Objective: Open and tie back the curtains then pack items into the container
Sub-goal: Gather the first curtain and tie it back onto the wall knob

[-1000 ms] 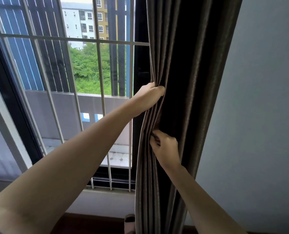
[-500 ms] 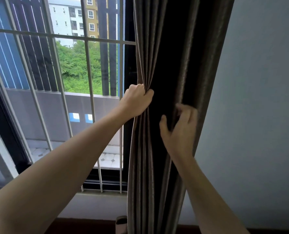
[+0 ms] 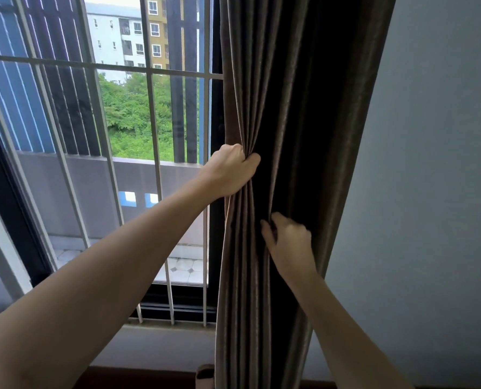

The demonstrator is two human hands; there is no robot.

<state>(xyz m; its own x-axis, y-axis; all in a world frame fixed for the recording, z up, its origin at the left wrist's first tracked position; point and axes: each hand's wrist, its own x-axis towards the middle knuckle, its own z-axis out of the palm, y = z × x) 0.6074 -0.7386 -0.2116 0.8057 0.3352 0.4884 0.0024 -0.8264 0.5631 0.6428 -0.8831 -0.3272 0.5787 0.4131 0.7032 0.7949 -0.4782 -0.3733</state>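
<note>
Grey wall (image 3: pixel 436 192) beside a barred window (image 3: pixel 149 136). The dark brown, softly pleated fabric curtain (image 3: pixel 298 108) hung gathered between them; the left hand (image 3: pixel 231 171) fisted its edge folds, the right hand (image 3: pixel 290 242) pinched inner pleats, fingers curled.

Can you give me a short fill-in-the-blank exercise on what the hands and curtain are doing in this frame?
1. The left hand is closed around the edge of the ____.
2. The right hand sits ____ than the left hand on the dark curtain.
3. The window bars stand on the ____ side of the gathered fabric.

Missing words: curtain; lower; left
</note>
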